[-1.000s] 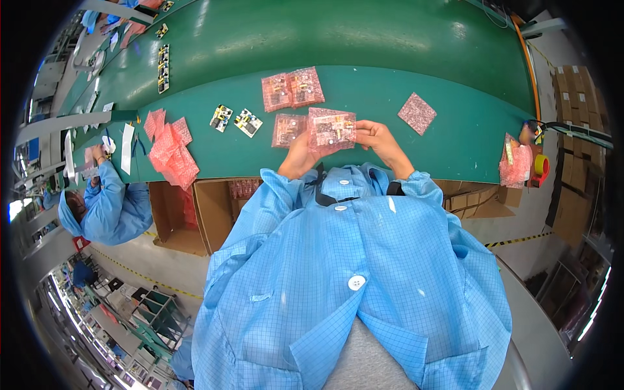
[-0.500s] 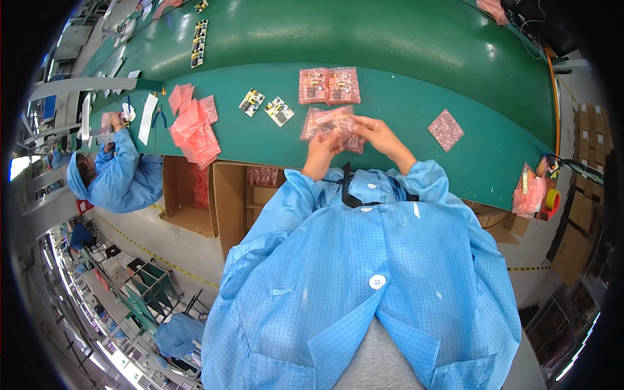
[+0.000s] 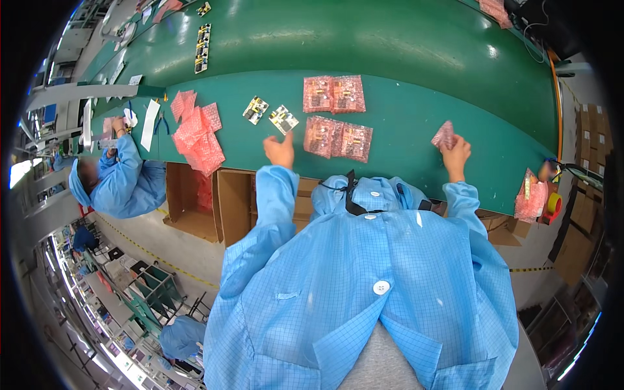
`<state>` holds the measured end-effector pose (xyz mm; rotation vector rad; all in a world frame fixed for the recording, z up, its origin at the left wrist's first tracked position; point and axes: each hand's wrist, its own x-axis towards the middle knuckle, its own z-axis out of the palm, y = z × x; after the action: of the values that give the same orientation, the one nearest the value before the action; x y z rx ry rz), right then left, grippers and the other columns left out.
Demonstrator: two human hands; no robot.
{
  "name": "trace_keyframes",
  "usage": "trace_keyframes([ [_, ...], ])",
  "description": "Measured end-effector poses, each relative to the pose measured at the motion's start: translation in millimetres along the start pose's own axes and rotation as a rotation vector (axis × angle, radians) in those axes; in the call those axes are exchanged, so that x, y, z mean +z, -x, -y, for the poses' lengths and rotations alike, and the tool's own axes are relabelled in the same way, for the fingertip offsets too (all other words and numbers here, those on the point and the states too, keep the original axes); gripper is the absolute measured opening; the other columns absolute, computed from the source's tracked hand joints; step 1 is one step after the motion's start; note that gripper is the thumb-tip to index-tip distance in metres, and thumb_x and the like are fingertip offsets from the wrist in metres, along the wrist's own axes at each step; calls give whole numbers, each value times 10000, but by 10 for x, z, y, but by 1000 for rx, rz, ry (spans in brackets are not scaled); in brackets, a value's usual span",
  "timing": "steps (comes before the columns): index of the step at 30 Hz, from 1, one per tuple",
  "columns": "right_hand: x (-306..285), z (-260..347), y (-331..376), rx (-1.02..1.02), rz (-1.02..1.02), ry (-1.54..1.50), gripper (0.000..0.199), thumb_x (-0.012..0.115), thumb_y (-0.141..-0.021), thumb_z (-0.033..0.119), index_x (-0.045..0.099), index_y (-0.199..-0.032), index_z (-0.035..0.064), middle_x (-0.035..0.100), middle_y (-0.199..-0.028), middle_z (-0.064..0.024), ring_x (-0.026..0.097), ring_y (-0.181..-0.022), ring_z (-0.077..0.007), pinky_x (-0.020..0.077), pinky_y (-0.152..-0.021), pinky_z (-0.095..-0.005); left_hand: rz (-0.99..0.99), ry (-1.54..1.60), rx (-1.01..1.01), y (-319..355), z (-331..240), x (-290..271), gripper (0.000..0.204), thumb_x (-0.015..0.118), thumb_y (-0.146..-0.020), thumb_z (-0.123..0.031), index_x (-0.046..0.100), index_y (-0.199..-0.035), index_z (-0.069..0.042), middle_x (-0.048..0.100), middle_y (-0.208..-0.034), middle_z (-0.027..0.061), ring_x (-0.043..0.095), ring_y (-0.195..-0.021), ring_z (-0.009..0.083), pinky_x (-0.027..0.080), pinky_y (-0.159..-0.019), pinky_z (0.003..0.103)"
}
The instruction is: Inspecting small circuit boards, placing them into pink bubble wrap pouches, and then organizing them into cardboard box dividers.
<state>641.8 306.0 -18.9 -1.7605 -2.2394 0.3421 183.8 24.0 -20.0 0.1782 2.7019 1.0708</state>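
Bare fingers of the right hand [image 3: 456,151], as I watch from my remote station, close on the near edge of a pink bubble-wrap pouch [image 3: 444,135], its free corner pointing away from the hand; whether it clears the green surface [image 3: 403,107] I cannot tell. The pouch looks light, soft and slightly slippery, liable to buckle, so I judge a pinch along one edge best. Well apart to its left, the left hand [image 3: 280,151] is empty and partly open, fingers spread at the near corner of a bare circuit board [image 3: 283,119]; I cannot confirm contact. That board appears light but stiff, its raised parts fragile, and is best taken by its edges. Both forearms extend forward, set wide apart, palms down, the right wrist bent slightly left. Between the hands lie two wrapped boards [image 3: 338,138], with another wrapped pair [image 3: 334,93] beyond them. Just past the left hand, left of the first board, sits a second bare board [image 3: 255,110]; farther left, loose pink wrap [image 3: 198,135] spills over the near edge, above a cardboard box [image 3: 184,218].
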Motion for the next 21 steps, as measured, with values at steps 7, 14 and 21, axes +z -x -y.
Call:
trace_keyframes([
  [7,-65,1323,665,-82,377,-240,502,708,-776,269,563,-1191,25,513,-1201,-230,564,-1093,-430,511,-881,-464,-27,-420,-93,-370,-430,371,1047,860,-585,-515,335,-1299,41,497,-1229,274,500,-1150,422,423,-990,495],
  [14,-364,1284,269,238,598,-795,410,632,-920,358,601,-1189,50,656,-1136,-119,644,-994,-233,529,-832,-341,5,-95,317,99,-993,0,879,800,-617,-269,376,-1300,86,508,-1157,244,459,-1139,415,362,-1018,491],
  [21,-526,1755,445,554,845,-1447,410,496,-1019,379,540,-1284,70,657,-1069,-62,657,-893,-154,543,-717,-292,681,53,1095,1635,-1706,283,773,787,-682,-197,400,-1304,50,484,-1218,243,496,-1126,402,422,-989,447],
])
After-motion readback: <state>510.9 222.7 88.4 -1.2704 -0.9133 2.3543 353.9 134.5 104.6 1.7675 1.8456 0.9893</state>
